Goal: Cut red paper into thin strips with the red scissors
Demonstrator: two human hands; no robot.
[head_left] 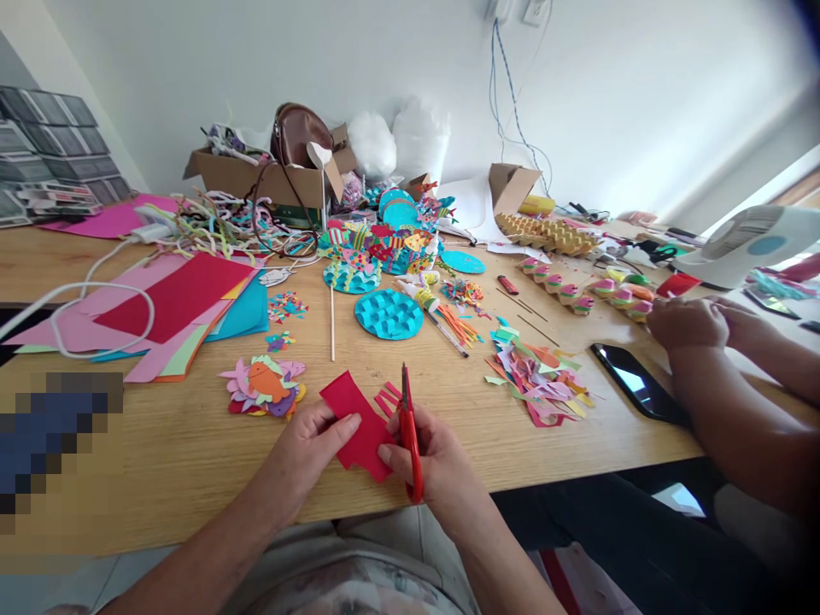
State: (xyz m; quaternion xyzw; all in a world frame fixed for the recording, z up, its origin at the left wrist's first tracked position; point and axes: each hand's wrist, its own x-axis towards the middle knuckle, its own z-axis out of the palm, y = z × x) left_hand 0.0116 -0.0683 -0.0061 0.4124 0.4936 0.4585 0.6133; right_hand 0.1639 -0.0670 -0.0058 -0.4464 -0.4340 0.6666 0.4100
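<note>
Hands close together, forearms angled inward, left pinching red paper, right holding paper and scissors

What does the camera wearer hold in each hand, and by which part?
Left hand: flat red paper, by its left edge. Right hand: red-handled metal scissors, by the handles; it also touches the paper.

Bag: brown, by box
Phone: black, lying flat
Drawers: stacked, far left
Socket: white, high up
</note>
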